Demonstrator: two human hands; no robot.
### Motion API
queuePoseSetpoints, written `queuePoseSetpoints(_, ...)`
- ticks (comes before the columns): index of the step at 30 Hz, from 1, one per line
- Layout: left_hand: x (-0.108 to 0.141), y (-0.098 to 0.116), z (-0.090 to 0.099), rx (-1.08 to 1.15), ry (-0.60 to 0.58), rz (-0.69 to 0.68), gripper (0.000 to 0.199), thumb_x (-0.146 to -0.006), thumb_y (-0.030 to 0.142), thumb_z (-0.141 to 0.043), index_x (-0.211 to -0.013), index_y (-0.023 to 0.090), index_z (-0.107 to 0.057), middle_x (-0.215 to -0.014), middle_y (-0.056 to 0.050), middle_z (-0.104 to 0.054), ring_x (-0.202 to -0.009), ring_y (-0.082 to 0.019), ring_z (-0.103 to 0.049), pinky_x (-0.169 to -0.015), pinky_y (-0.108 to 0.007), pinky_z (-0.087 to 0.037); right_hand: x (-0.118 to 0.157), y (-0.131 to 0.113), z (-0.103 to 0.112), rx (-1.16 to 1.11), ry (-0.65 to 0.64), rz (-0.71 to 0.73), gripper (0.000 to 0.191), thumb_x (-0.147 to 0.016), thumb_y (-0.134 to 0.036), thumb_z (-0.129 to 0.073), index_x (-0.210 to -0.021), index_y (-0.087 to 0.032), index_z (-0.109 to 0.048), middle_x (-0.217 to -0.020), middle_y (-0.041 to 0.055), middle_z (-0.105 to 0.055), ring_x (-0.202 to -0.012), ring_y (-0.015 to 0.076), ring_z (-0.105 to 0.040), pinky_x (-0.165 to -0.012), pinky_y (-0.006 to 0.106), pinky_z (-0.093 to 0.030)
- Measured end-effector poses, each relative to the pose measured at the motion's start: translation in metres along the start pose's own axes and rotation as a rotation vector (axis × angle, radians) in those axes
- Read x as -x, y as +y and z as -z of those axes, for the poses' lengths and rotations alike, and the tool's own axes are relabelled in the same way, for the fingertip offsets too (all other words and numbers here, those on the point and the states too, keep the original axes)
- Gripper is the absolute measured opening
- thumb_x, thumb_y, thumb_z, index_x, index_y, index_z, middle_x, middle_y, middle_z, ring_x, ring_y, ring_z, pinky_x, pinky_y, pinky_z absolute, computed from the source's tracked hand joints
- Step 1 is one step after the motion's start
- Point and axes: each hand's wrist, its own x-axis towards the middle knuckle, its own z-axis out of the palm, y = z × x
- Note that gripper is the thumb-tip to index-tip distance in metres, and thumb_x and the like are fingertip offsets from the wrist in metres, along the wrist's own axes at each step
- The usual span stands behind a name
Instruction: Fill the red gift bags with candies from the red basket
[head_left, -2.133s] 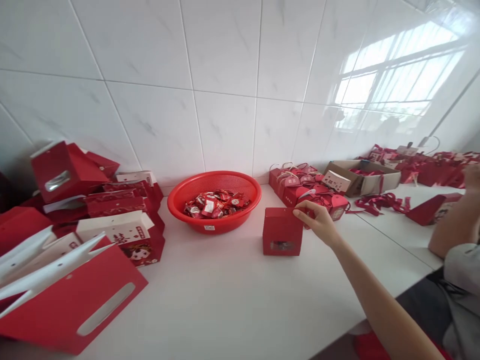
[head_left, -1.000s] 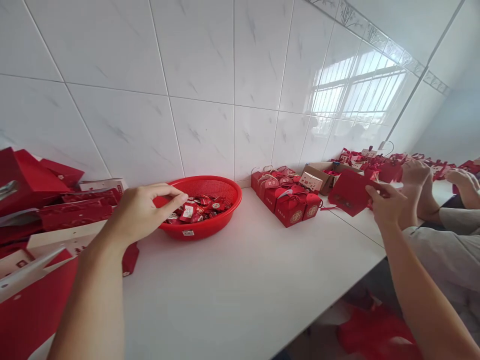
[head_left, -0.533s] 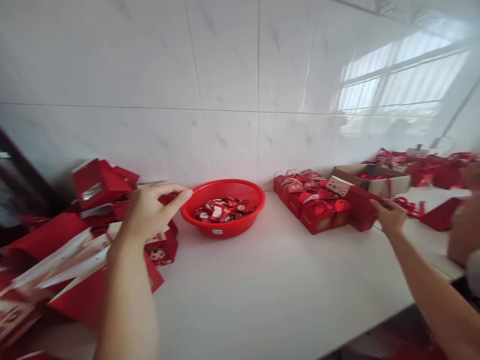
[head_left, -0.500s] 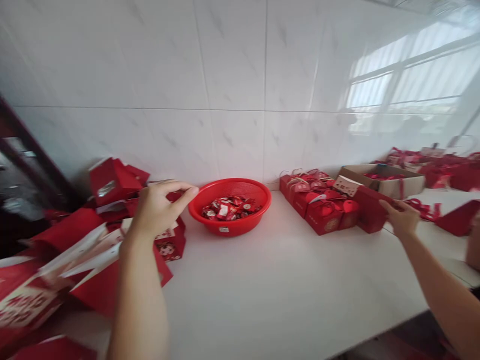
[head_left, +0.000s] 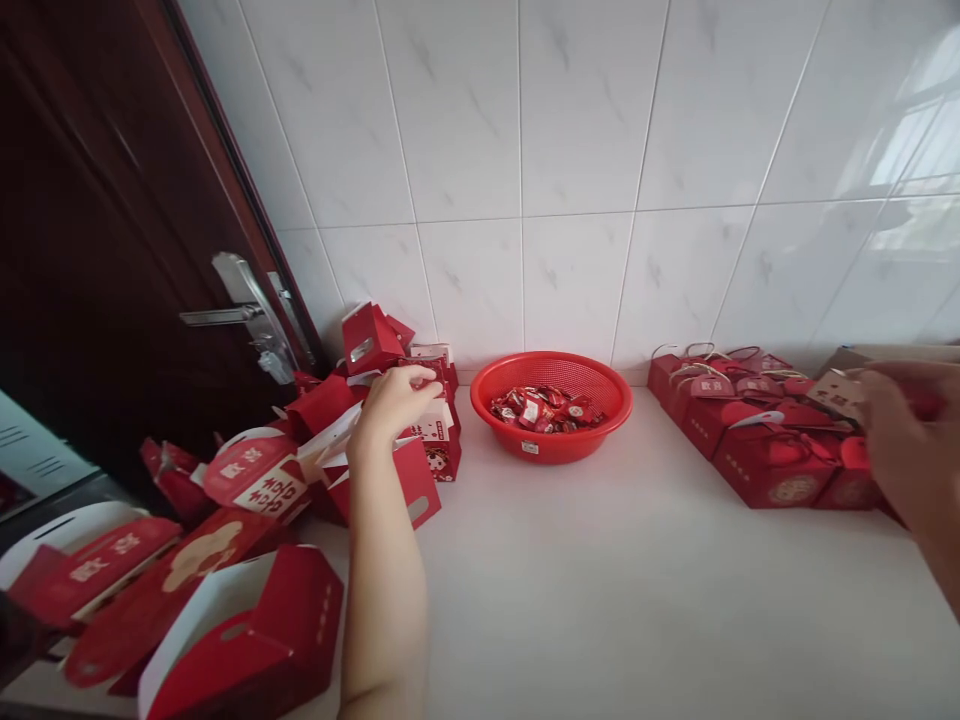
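Note:
My left hand [head_left: 397,402] is over the pile of red boxes on the left, beside a patterned red box [head_left: 442,455]. Its fingers are curled together; whether anything is between them is hidden. At the right edge my right hand [head_left: 911,430], blurred, reaches to the end of the row of tied red gift boxes [head_left: 772,480], by a cream printed flap [head_left: 836,393]. Its grip is too smeared to make out. Between the hands a red plastic basket [head_left: 551,450] holds small red wrapped packets [head_left: 551,410].
Several open red boxes [head_left: 300,620] lie at the lower left. Beyond them is a dark door [head_left: 112,170] with a metal handle [head_left: 225,316]. A tiled wall [head_left: 577,130] backs the white table [head_left: 600,600]. A cardboard box [head_left: 877,355] stands far right.
The view has swung left, bringing the door and more open boxes into sight. My left hand has its fingers more curled; my right hand has come nearer the tied boxes' cream flap.

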Motion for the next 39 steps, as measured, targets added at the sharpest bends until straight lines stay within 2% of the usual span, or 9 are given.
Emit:
queuePoseSetpoints(2,-0.001,-0.002,-0.004,-0.064,-0.098,0.044,0.022,-0.078,0.031,-0.064,-0.094,0.021,-0.076,-0.101,-0.005,-0.077,-0.094,-0.024,-0.069,-0.075,-0.028,-0.049,0.004,-0.032,-0.026,-0.067,-0.013,-0.114,0.007,-0.087,-0.035,-0.063,-0.088,-0.033,-0.068,-0.080,0.0053,-0.066,-0.073,0.0258,-0.061,-0.065,0.041,-0.045)
queuePoseSetpoints(5,-0.003,-0.002,-0.010,-0.127,-0.194,0.066,0.017,-0.080,0.033,-0.063,-0.077,0.021,-0.074,-0.082,-0.004,-0.074,-0.080,-0.022,-0.067,-0.066,-0.028,-0.044,0.015,-0.072,-0.063,-0.270,-0.234,-0.137,0.008,-0.082,-0.032,-0.067,-0.083,-0.024,-0.069,-0.082,0.0062,-0.070,-0.072,0.0225,-0.065,-0.061,0.036,-0.049)
queuePoseSetpoints(8,-0.004,0.000,-0.013,-0.153,-0.202,0.066,0.029,-0.081,0.037,-0.061,-0.058,0.020,-0.064,-0.061,-0.002,-0.064,-0.066,-0.020,-0.061,-0.059,-0.029,-0.039,0.030,-0.100,-0.093,-0.376,-0.440,-0.062,0.012,-0.083,-0.032,-0.066,-0.083,-0.021,-0.070,-0.079,0.0043,-0.071,-0.071,0.0193,-0.065,-0.059,0.030,-0.049)
queuePoseSetpoints(11,-0.004,0.000,-0.010,-0.122,-0.200,0.030,0.035,-0.080,0.041,-0.062,-0.052,0.020,-0.056,-0.055,0.000,-0.057,-0.061,-0.019,-0.057,-0.058,-0.029,-0.038,0.043,-0.119,-0.114,-0.495,-0.607,-0.070,0.014,-0.087,-0.033,-0.062,-0.084,-0.020,-0.069,-0.078,0.0034,-0.072,-0.067,0.0167,-0.064,-0.057,0.027,-0.048)
queuePoseSetpoints(17,0.010,0.014,0.001,0.220,-0.572,-0.289,0.013,-0.072,0.030,-0.068,-0.073,0.019,-0.062,-0.074,-0.001,-0.067,-0.074,-0.019,-0.063,-0.069,-0.028,-0.048,0.052,-0.140,-0.144,-0.594,-0.880,-0.118,0.021,-0.091,-0.037,-0.058,-0.090,-0.019,-0.068,-0.086,0.0044,-0.072,-0.061,0.0144,-0.059,-0.056,0.027,-0.046)
queuePoseSetpoints(20,0.021,0.029,0.005,0.267,-0.640,-0.444,0.005,-0.073,0.019,-0.063,-0.076,0.019,-0.060,-0.078,0.000,-0.065,-0.075,-0.016,-0.061,-0.072,-0.027,-0.049,0.050,-0.143,-0.157,-0.660,-0.924,-0.163,0.024,-0.090,-0.043,-0.060,-0.095,-0.020,-0.067,-0.090,0.0045,-0.072,-0.069,0.0165,-0.064,-0.061,0.029,-0.049)
queuePoseSetpoints(29,0.039,0.058,0.003,0.355,-0.593,-0.681,0.008,-0.078,0.012,-0.057,-0.073,0.018,-0.060,-0.078,-0.001,-0.064,-0.077,-0.015,-0.060,-0.075,-0.028,-0.050,0.039,-0.141,-0.171,-0.763,-0.963,-0.183,0.034,-0.083,-0.045,-0.071,-0.106,-0.020,-0.068,-0.108,0.0069,-0.071,-0.101,0.0226,-0.065,-0.081,0.033,-0.052)
queuePoseSetpoints(34,0.035,0.062,-0.009,0.339,-0.552,-0.704,0.008,-0.081,0.015,-0.057,-0.078,0.018,-0.064,-0.088,-0.004,-0.067,-0.085,-0.017,-0.062,-0.081,-0.030,-0.051,0.025,-0.133,-0.163,-0.801,-1.116,-0.176,0.024,-0.081,-0.039,-0.073,-0.093,-0.018,-0.073,-0.093,0.0049,-0.073,-0.081,0.0178,-0.065,-0.068,0.029,-0.049)
queuePoseSetpoints(39,0.032,0.067,-0.022,0.249,-0.513,-0.679,0.013,-0.084,0.020,-0.055,-0.079,0.021,-0.067,-0.102,-0.006,-0.068,-0.093,-0.020,-0.063,-0.084,-0.032,-0.051,0.014,-0.123,-0.152,-0.802,-1.197,-0.080,0.014,-0.083,-0.031,-0.071,-0.083,-0.017,-0.074,-0.081,0.0030,-0.071,-0.074,0.0150,-0.061,-0.068,0.028,-0.048)
